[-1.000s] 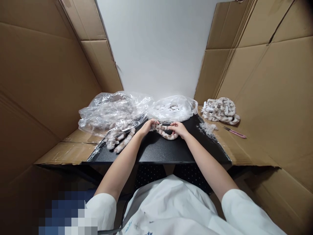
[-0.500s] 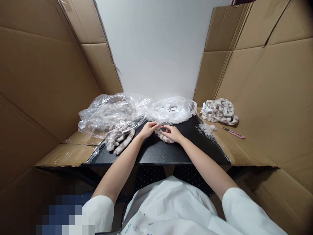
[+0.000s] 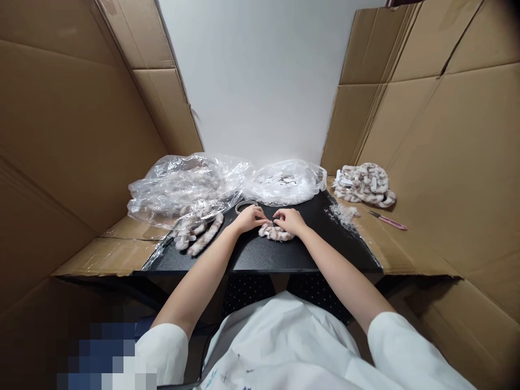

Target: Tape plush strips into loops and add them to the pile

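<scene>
Head view: the furry band (image 3: 275, 232) lies between the hands (image 3: 248, 219) (image 3: 291, 221), touching both.

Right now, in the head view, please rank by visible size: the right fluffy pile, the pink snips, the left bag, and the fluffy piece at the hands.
Largest: left bag
Right fluffy pile
Fluffy piece, partly covered
Smallest: pink snips

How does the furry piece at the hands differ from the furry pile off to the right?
The furry piece looks like one curved strip; the furry pile is several loops heaped together.
The piece is over the black table; the pile lies on cardboard.
The left hand and right hand are at the piece; neither is at the pile.
Both share mottled white-and-brown fur.
</scene>
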A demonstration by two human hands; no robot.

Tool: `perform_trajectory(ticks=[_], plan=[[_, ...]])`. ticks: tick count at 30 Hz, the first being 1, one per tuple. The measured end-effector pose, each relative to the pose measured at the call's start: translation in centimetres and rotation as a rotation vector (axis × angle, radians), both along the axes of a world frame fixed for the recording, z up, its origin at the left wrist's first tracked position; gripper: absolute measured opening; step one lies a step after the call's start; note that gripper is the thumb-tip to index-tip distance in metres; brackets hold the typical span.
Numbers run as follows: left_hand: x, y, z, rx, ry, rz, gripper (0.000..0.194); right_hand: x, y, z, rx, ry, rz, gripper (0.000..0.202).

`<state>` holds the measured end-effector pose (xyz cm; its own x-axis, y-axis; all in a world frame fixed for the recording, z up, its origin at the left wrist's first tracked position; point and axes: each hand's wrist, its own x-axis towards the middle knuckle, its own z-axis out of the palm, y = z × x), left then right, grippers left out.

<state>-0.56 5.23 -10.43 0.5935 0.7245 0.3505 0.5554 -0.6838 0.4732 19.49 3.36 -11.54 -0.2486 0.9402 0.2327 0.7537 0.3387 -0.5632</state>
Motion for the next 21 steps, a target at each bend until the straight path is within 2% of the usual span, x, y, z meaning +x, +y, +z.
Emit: perform_trajectory(ticks=[2, 5, 7, 9, 12, 14, 17, 21], plan=[[-0.2, 0.0, 0.3, 0.123, -0.016, 0.122, 0.026, 0.1, 0.0, 0.0, 0.021, -0.022, -0.053, 0.010], [-1.0, 0.3, 0.3, 0.248, -0.053, 0.410, 0.022, 0.3, 0.2, 0.1, 0.050, -0.045, -0.149, 0.011], [-1.7, 0.6, 0.0, 0.215, 0.012, 0.540, 0.022, 0.7, 0.3, 0.2, 0.057, -0.059, -0.241, 0.014], [-2.1, 0.8, -0.4, 0.135, 0.108, 0.585, 0.022, 1.1, 0.4, 0.4, 0.050, -0.073, -0.343, 0.015], [-2.4, 1.0, -0.7, 0.070, 0.165, 0.558, 0.011, 1.6, 0.5, 0.7, 0.071, -0.040, -0.411, 0.013], [-2.2, 0.9, -0.4, 0.063, 0.107, 0.497, 0.006, 1.6, 0.5, 0.8, 0.131, 0.050, -0.355, 0.010], [-1.5, 0.2, 0.2, -0.012, -0.101, 0.353, 0.015, 0.9, 0.2, 0.8, 0.256, 0.198, -0.136, 0.007], [0.0, -0.8, 0.4, -0.086, -0.331, 0.236, 0.028, -0.6, -0.4, 0.4, 0.387, 0.245, 0.132, 0.020]])
